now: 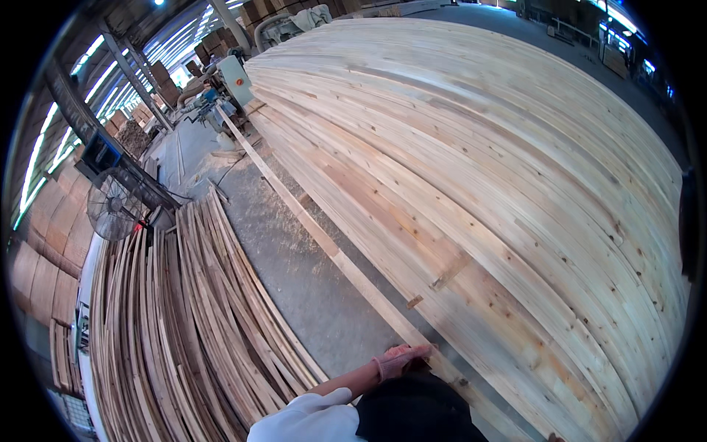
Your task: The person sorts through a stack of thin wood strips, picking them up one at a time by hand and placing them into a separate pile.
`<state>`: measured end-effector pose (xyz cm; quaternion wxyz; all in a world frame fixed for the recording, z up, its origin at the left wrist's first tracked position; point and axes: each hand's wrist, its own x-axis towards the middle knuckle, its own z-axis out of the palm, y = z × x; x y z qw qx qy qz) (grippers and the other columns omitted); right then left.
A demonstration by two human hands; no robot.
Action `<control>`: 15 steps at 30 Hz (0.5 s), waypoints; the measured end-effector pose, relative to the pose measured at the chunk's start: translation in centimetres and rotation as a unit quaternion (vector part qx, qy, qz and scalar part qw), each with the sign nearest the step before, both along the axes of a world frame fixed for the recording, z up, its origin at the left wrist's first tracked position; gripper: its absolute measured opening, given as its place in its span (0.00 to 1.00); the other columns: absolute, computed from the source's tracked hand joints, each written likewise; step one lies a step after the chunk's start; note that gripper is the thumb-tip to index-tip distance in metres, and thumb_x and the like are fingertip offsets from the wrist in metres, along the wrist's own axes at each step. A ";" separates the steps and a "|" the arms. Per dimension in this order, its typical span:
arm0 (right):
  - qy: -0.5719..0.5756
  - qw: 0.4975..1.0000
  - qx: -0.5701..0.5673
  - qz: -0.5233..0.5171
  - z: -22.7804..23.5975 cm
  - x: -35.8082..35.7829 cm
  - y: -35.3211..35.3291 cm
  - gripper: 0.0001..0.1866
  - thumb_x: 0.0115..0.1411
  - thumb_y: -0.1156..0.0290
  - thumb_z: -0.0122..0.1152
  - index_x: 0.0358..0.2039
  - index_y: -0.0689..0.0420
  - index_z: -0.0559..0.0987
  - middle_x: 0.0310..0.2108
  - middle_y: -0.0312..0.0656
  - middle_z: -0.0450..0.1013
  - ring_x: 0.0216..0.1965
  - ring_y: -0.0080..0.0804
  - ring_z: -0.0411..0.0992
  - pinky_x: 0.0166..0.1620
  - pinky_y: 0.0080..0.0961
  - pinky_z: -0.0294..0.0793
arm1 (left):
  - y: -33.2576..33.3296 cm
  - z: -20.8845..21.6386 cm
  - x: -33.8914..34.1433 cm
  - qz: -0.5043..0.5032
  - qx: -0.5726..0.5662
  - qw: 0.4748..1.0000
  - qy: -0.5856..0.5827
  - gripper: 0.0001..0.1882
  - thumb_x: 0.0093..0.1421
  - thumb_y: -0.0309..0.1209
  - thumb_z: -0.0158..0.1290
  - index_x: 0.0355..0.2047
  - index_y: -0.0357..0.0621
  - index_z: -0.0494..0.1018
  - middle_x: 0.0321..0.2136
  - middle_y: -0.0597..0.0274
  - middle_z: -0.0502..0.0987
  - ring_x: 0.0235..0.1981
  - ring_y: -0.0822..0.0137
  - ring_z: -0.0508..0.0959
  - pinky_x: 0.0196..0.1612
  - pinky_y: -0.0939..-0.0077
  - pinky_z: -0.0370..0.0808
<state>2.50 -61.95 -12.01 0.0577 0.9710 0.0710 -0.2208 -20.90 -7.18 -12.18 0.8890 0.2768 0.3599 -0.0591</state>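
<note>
A long, narrow wooden board (353,274) runs from a machine at the far left back toward me. In a pinkish work glove, my left hand (403,361) grips this board near my body, its fingers over the edge. The board passes on beneath the hand toward the lower right. Only a sliver of what looks like my right hand (554,438) shows at the bottom edge, its fingers out of sight. Just right of the held board lies a broad stack of pale planks (471,169), with knots and a few chipped edges.
Thin wooden strips (191,317) lie piled along my left. A standing fan (115,202) is beside a pillar behind them. The machine (213,107) with a pale control box (236,79) stands at the far end. Sawdust covers part of the grey floor (283,247).
</note>
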 end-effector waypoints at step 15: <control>-0.126 0.977 0.149 0.086 8.3 -6.7 22.1 0.25 0.65 0.47 0.46 0.28 0.54 0.82 0.25 0.46 0.78 0.25 0.47 0.75 0.30 0.41 0.73 | 27.6 -0.2 -3.3 0.098 0.262 0.960 -0.005 0.19 0.59 0.41 0.55 0.41 0.37 0.75 0.30 0.56 0.80 0.28 0.62 0.81 0.35 0.68 0.80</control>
